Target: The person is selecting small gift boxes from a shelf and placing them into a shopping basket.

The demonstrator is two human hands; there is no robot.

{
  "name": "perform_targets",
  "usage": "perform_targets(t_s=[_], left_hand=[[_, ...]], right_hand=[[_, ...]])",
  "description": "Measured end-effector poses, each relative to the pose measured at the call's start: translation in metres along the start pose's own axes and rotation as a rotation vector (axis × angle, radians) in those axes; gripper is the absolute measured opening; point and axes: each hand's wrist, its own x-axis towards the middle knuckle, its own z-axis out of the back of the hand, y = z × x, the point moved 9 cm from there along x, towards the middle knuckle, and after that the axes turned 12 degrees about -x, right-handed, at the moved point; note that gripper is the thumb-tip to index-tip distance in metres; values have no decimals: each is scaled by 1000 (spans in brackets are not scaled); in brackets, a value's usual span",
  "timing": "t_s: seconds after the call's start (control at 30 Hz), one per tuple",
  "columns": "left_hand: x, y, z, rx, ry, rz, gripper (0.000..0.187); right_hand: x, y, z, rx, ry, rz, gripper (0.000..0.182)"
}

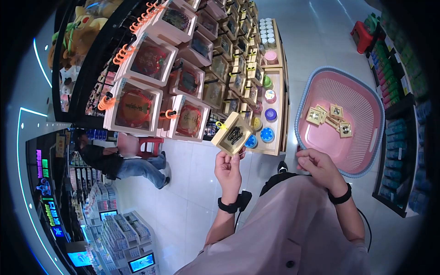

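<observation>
My left hand (228, 171) pinches the lower edge of a small wooden box (233, 136) with dark beads inside and a yellow hook at its corner. The box is beside the rack of hanging boxes, near its lower right end. My right hand (318, 168) is at the near rim of a pink basket (316, 137) with a blue edge, its fingers curled; whether they grip the rim or anything else cannot be made out. Several small wooden boxes (314, 116) lie inside the basket.
Larger pink-framed boxes (136, 106) with orange hooks hang at the left. A wooden tray (275, 144) holds colourful round tubs. Another person (126, 165) sits at the left. Bottle shelves (395, 151) stand at the right, and a red stool (362, 37) at the top right.
</observation>
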Motion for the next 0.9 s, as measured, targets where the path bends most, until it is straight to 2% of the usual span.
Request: perform_targets(t_s=[0.3,0.9], left_hand=[[1,2,12,32,-105,-51,21],[-2,0,5,-5,-77,-26,21]], right_hand=[[-5,-6,3,20,-9,-24,28],[-8,-12,-3,19,-33,-34,27]])
